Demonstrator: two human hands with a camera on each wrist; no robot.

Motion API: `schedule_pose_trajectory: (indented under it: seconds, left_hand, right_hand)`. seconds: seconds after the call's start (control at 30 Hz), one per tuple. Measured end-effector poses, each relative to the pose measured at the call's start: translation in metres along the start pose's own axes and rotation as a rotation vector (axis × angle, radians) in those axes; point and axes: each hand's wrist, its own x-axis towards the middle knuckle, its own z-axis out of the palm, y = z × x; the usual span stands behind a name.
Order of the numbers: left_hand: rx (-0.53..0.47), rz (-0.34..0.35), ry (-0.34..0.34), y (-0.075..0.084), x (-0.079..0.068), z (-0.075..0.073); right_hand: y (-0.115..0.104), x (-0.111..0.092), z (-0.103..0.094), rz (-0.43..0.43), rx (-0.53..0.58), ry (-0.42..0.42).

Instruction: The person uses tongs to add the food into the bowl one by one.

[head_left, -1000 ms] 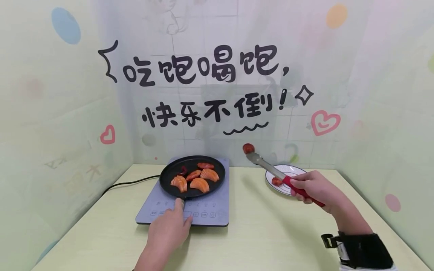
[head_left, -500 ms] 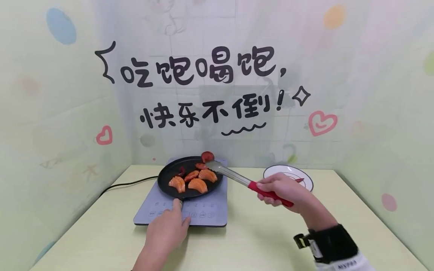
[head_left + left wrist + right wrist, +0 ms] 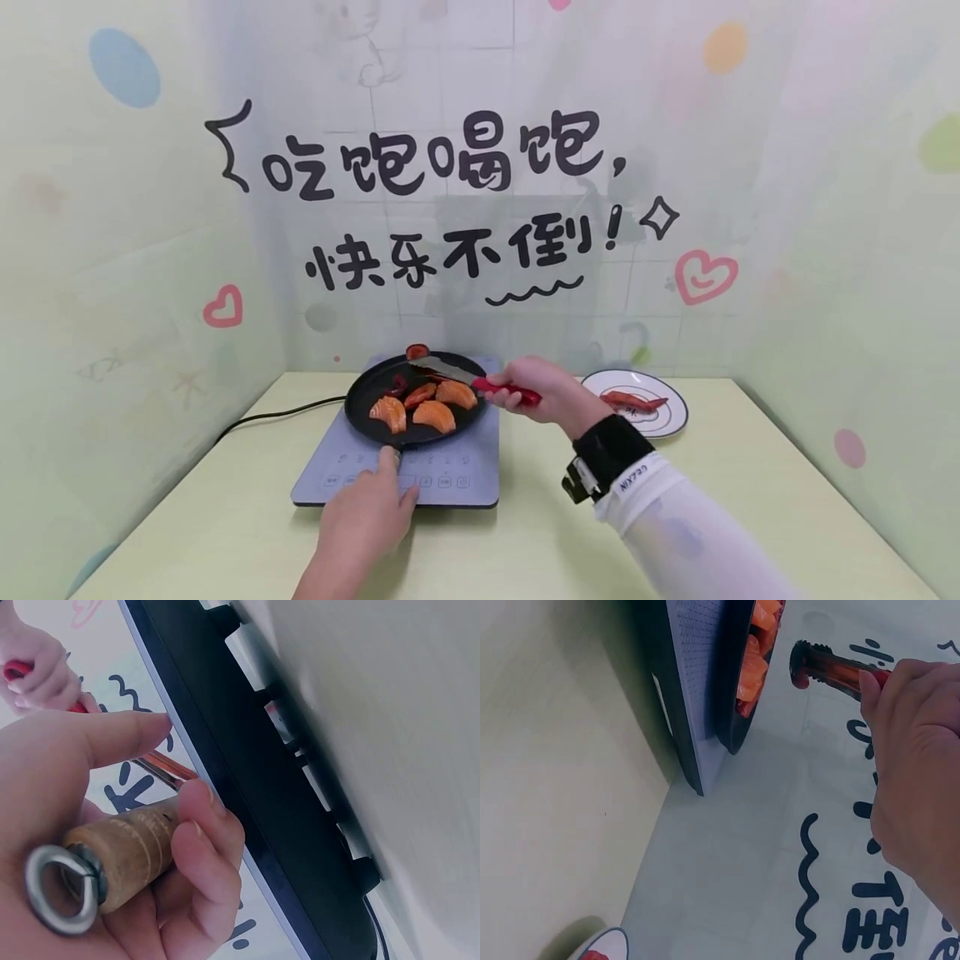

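My left hand (image 3: 365, 508) grips the wooden handle (image 3: 127, 855) of a black frying pan (image 3: 366, 388), its thumb extended in the left wrist view. A metal ring hangs at the handle's end. My right hand (image 3: 536, 392) holds red-handled metal tongs (image 3: 450, 371) over the far side of the pan. A dark red round slice (image 3: 417, 352), perhaps sausage, is pinched at the tongs' tips, above the pan in the right wrist view. In the pan lie orange salmon pieces (image 3: 434, 417), a red slice (image 3: 419, 395) and a small dark red piece (image 3: 397, 385).
The pan stands on a grey induction cooker (image 3: 457, 492), with a black cable (image 3: 281, 407) running left. A white plate (image 3: 675, 421) with long red pieces (image 3: 633, 402) stands to the right on the pale table (image 3: 540, 533). A printed curtain (image 3: 495, 75) closes off the back.
My right hand has carried the tongs and the red slice leftward from near the plate to over the pan. My left hand has stayed on the handle.
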Motion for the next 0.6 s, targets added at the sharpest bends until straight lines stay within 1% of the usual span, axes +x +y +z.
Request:
schedule_pose_trajectory:
  seconds: [0.07, 0.2, 0.3, 0.47, 0.6]
  left_hand:
    - [0.000, 0.001, -0.002, -0.001, 0.000, 0.001]
    - [-0.001, 0.006, 0.009, -0.001, 0.000, 0.002]
    - [-0.008, 0.010, 0.009, 0.001, -0.001, 0.000]
    - [-0.010, 0.016, 0.021, 0.001, -0.003, 0.002]
    - [0.000, 0.004, 0.018, 0.001, -0.003, 0.002]
  right_hand:
    - [0.001, 0.008, 0.005, 0.024, 0.050, 0.001]
    - [0.002, 0.019, 0.015, 0.051, 0.114, 0.001]
    - [0.001, 0.022, 0.018, 0.064, 0.143, 0.004]
    - [0.002, 0.026, 0.021, 0.072, 0.179, 0.021]
    - [0.002, 0.029, 0.021, 0.082, 0.196, 0.027]
